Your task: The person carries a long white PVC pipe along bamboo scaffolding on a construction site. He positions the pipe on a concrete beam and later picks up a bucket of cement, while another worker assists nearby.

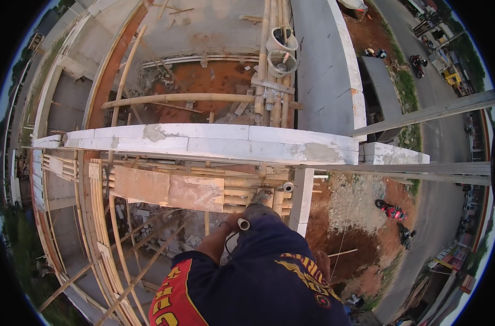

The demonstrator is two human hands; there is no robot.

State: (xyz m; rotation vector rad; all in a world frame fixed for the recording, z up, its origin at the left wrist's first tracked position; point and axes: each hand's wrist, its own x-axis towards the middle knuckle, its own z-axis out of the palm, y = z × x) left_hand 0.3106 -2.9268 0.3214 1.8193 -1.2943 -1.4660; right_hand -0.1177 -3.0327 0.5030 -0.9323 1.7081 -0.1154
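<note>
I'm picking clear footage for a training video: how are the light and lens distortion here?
In the head view, daylight is soft, without strong glare; in the same view, fisheye bending bows the white wall and the road at right, and the corners are black.

My right hand (pixel 323 265) is mostly hidden by my shirt (pixel 253 271), can't tell its grip. Shirt's cut off at bottom edge. Pipe (pixel 243 224) in my left hand (pixel 232 221): far end hidden.

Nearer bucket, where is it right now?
In the head view, the nearer bucket sits above and right of centre, beyond the white block wall, just below another bucket.
</note>
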